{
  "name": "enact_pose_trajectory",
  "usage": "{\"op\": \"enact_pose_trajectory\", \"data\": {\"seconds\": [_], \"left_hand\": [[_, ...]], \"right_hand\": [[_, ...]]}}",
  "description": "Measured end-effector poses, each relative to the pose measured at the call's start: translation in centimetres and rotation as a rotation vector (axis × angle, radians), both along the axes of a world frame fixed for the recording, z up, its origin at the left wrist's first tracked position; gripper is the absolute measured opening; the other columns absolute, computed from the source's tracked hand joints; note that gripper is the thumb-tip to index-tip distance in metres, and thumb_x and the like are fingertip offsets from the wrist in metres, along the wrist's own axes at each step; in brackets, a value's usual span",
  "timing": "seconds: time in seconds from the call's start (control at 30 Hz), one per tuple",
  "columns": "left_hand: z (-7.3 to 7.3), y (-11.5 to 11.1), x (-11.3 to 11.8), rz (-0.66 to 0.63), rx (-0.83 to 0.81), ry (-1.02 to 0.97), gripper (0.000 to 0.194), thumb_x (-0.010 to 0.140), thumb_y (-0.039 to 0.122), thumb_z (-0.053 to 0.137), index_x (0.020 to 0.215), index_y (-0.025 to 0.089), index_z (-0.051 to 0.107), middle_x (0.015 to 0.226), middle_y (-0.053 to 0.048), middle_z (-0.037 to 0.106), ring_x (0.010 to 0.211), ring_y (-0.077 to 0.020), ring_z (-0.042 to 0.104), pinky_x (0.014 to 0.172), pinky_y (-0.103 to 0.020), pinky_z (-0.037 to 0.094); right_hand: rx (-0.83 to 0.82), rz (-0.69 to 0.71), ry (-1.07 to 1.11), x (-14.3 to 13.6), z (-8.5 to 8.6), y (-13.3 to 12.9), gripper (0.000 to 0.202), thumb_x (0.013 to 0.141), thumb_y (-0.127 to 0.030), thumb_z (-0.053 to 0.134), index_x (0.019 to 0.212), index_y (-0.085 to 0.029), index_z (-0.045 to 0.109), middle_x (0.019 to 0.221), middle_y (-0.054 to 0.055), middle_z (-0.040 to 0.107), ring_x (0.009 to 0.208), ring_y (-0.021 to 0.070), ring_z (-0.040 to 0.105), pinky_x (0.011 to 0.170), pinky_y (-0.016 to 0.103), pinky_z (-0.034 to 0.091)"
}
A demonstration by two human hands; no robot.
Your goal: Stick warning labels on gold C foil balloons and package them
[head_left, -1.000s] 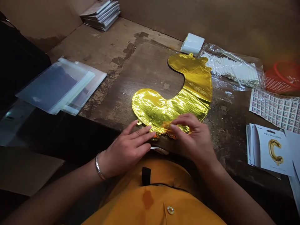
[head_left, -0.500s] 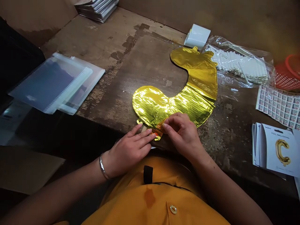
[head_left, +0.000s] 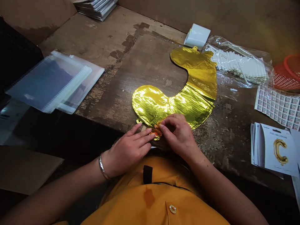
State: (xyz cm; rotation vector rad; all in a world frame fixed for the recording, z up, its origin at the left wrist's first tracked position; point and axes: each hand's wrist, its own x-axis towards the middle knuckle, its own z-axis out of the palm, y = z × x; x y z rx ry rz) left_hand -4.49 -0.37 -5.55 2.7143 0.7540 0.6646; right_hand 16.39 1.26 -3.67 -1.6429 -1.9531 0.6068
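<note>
A flat gold foil balloon (head_left: 201, 78), curved like a C, lies on the brown table with its small tail at the front edge. My left hand (head_left: 133, 145) rests flat beside the tail, fingers stretched out and their tips pressing on it. An orange patch shows on the tail by those fingertips. My right hand (head_left: 177, 132) is closed in a pinch, thumb against forefinger, right where the tail meets the balloon's body. Whatever sits between those fingertips is too small and covered to make out.
Clear plastic pouches (head_left: 51, 82) overhang the table's left front edge. Foil balloon cards (head_left: 277, 150), a sticker sheet (head_left: 278, 104), a bag of white straws (head_left: 243, 64) and a red basket (head_left: 286, 73) are at right. A paper stack (head_left: 97, 7) and a folded white card (head_left: 197, 35) stand behind.
My right hand has shifted slightly left along the balloon's tail, still pinched. My left hand and the balloon stay nearly as they were.
</note>
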Motion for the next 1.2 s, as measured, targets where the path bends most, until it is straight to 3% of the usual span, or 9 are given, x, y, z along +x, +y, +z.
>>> {"op": "enact_pose_trajectory", "data": {"seconds": [0.23,0.47,0.6,0.67,0.73,0.8,0.83,1.0,1.2], "left_hand": [[0.0,-0.1,0.1,-0.001,-0.012,0.017,0.017,0.094,0.014,0.050,0.088,0.015,0.067,0.127,-0.005,0.065,0.123,-0.0213,0.056,0.119,-0.045,0.024],[0.0,0.0,0.2,0.006,-0.005,0.038,0.015,0.093,0.016,0.053,0.092,0.015,0.068,0.125,-0.005,0.066,0.123,-0.0218,0.057,0.119,-0.045,0.024],[0.1,-0.1,0.3,0.025,-0.011,0.041,0.014,0.092,0.015,0.054,0.090,0.016,0.068,0.124,-0.003,0.067,0.122,-0.0208,0.058,0.119,-0.043,0.023],[0.2,-0.1,0.3,0.030,-0.028,0.023,0.016,0.093,0.016,0.053,0.091,0.016,0.068,0.123,-0.003,0.068,0.120,-0.0201,0.059,0.119,-0.043,0.023],[0.2,0.0,0.2,0.032,-0.056,-0.004,0.018,0.094,0.016,0.050,0.092,0.017,0.069,0.122,-0.003,0.068,0.120,-0.0198,0.060,0.119,-0.043,0.024],[0.3,0.2,0.1,0.032,-0.091,-0.027,0.019,0.094,0.017,0.050,0.094,0.018,0.069,0.122,-0.003,0.068,0.119,-0.0197,0.060,0.119,-0.044,0.024],[0.4,0.3,0.0,0.028,-0.112,-0.036,0.019,0.094,0.017,0.050,0.096,0.018,0.069,0.122,-0.004,0.068,0.119,-0.0195,0.060,0.119,-0.045,0.024],[1.0,0.8,-0.5,-0.021,-0.204,-0.082,0.016,0.093,0.018,0.050,0.097,0.019,0.066,0.125,-0.005,0.066,0.118,-0.0162,0.060,0.119,-0.042,0.024],[1.2,0.8,-0.9,0.025,-0.229,-0.130,0.013,0.092,0.018,0.054,0.093,0.019,0.067,0.123,-0.006,0.067,0.115,-0.0153,0.061,0.115,-0.040,0.034]], "right_hand": [[0.029,-0.029,-0.079,-0.3,-0.3,-0.2,0.009,0.083,-0.023,0.063,0.074,-0.020,0.064,0.080,0.004,0.062,0.085,0.0215,0.053,0.078,0.036,0.042],[0.129,-0.172,-0.326,-0.6,-1.0,0.1,0.031,0.079,-0.044,0.069,0.092,-0.019,0.058,0.091,0.009,0.063,0.089,0.0267,0.051,0.077,0.039,0.040],[0.244,-0.218,-0.404,0.6,-0.1,0.4,0.015,0.089,-0.029,0.053,0.094,-0.017,0.060,0.091,0.012,0.063,0.087,0.0262,0.054,0.078,0.041,0.044],[0.293,-0.065,-0.355,1.3,0.7,-0.1,0.019,0.091,-0.020,0.047,0.101,-0.016,0.063,0.098,0.014,0.065,0.092,0.0251,0.057,0.083,0.041,0.047],[0.265,0.215,-0.304,1.7,1.2,-0.8,0.025,0.091,-0.016,0.047,0.110,-0.018,0.065,0.110,0.013,0.067,0.100,0.0242,0.059,0.089,0.041,0.049],[0.225,0.432,-0.278,1.8,1.1,-1.5,0.028,0.091,-0.018,0.052,0.116,-0.020,0.065,0.119,0.011,0.067,0.105,0.0237,0.060,0.093,0.041,0.051],[0.233,0.478,-0.273,1.8,0.8,-1.8,0.028,0.091,-0.019,0.054,0.117,-0.020,0.065,0.120,0.010,0.068,0.106,0.0239,0.061,0.094,0.042,0.051],[0.356,0.473,-0.315,1.6,-0.6,-1.9,0.026,0.092,-0.016,0.053,0.113,-0.016,0.068,0.118,0.011,0.070,0.101,0.0254,0.065,0.087,0.042,0.055],[0.241,0.457,-0.291,1.2,0.3,-1.2,0.030,0.090,-0.033,0.059,0.114,-0.016,0.067,0.118,0.010,0.069,0.097,0.0241,0.064,0.087,0.041,0.054]]}}
